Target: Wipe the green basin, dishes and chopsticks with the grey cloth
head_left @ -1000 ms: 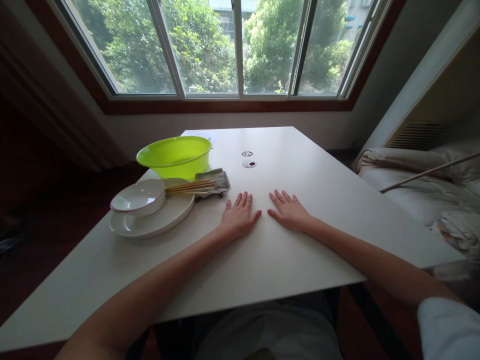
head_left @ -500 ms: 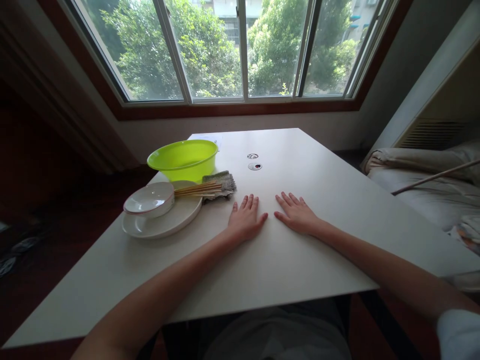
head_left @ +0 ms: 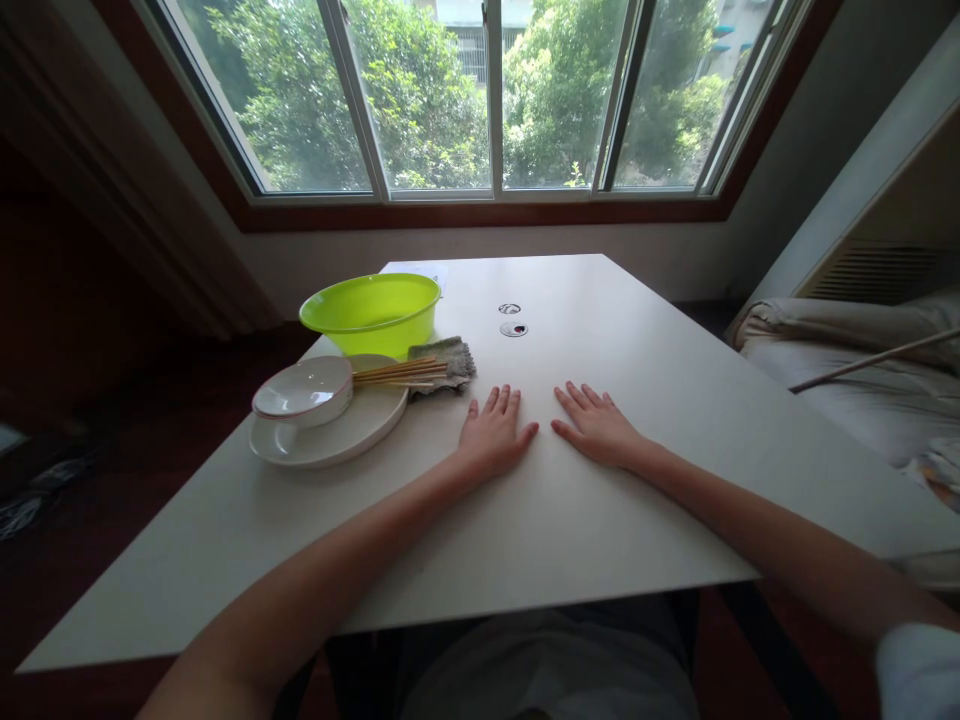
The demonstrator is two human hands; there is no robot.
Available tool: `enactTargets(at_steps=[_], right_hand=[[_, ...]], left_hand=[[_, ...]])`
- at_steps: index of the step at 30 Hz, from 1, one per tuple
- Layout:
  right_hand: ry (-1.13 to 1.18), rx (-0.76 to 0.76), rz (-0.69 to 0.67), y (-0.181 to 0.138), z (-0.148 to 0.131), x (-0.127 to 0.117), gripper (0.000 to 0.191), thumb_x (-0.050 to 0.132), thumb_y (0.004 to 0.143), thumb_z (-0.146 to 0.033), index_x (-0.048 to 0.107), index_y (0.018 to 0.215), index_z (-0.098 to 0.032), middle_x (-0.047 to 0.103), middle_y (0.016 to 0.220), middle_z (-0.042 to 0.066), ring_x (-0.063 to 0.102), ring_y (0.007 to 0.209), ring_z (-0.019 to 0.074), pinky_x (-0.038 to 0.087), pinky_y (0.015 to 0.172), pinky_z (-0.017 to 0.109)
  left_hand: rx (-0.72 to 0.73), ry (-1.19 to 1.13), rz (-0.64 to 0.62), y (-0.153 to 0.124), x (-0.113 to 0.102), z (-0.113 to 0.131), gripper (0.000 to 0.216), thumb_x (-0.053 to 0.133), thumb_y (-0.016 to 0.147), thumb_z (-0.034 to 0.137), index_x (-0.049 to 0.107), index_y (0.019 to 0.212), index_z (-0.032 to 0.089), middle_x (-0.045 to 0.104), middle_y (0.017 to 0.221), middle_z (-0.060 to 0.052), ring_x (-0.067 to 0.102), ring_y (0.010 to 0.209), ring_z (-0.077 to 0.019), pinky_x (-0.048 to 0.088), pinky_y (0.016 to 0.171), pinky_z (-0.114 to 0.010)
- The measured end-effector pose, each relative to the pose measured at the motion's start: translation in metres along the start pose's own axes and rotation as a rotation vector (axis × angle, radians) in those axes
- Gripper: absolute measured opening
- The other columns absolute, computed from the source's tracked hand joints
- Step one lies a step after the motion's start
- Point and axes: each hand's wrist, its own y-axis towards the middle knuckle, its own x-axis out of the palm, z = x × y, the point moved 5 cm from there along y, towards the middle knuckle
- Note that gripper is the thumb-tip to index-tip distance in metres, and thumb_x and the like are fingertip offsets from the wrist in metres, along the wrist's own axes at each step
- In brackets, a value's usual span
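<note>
My left hand point(head_left: 495, 432) lies flat on the white table point(head_left: 525, 540), fingers apart, holding nothing. Just beyond its fingertips is a grey cloth point(head_left: 454, 366). My right hand point(head_left: 596, 428) also rests palm down with spread fingers, a short gap from the left one. To the left, a white bowl point(head_left: 304, 392) sits on a white plate point(head_left: 337, 450). Several wooden chopsticks point(head_left: 397, 372) reach from beside the bowl across the plate's edge onto the cloth. Behind the plate stands a bright green basin point(head_left: 371, 315).
Two small round stickers point(head_left: 514, 329) are on the tabletop ahead of my hands. A sheet of paper point(head_left: 442, 275) lies partly behind the basin. Beyond the table is a window point(head_left: 491, 195); at right, a cushioned seat point(head_left: 847, 370) with a thin stick point(head_left: 870, 363) across it.
The camera view has shifted slightly. Both hands stay flat in the same place on the table, and the dishes have not moved.
</note>
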Motion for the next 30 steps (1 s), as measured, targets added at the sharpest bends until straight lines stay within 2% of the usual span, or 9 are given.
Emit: enactTargets(at_steps=[30], right_hand=[[-0.015,-0.009,0.046,-0.0002,-0.0025,0.0002,0.069,0.022,0.090,-0.059,0.022,0.148,-0.022,0.019,0.155,0.007,0.018,0.142,0.0292,0.017,0.112,0.053]], left_hand=[[0.003,-0.019,0.031,-0.0055,-0.0072,-0.0009,0.073,0.018,0.090,0.057,0.022,0.147,0.013,0.018,0.155,-0.010,0.016,0.143,-0.0248,0.018,0.113,-0.052]])
